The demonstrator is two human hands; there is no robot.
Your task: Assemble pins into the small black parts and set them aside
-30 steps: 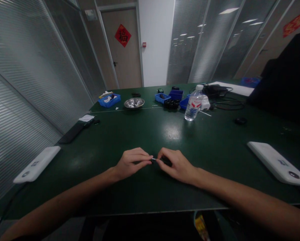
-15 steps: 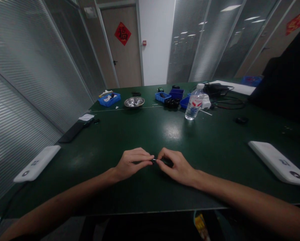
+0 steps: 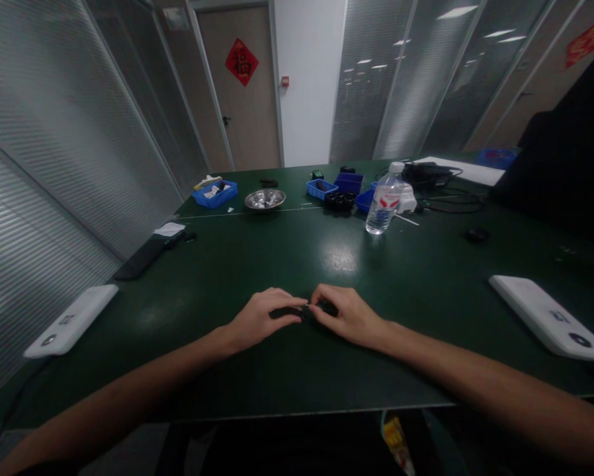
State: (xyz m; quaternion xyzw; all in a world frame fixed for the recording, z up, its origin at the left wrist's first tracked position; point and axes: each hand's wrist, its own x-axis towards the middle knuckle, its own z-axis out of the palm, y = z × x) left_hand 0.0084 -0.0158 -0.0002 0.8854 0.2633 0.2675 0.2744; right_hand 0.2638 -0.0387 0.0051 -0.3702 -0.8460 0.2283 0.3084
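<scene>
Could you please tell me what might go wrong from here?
The left hand and right hand seem to pinch a small dark object by the fingertips, so it might slip. If dropped, it could be hard to spot on the dark green table. The water bottle stands upright beyond the right hand; a careless reach forward might knock it over.

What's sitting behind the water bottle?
Behind the bottle, a white object shows past its right edge and a blue tray past its left. Whatever lies directly behind the bottle's label is covered.
</scene>
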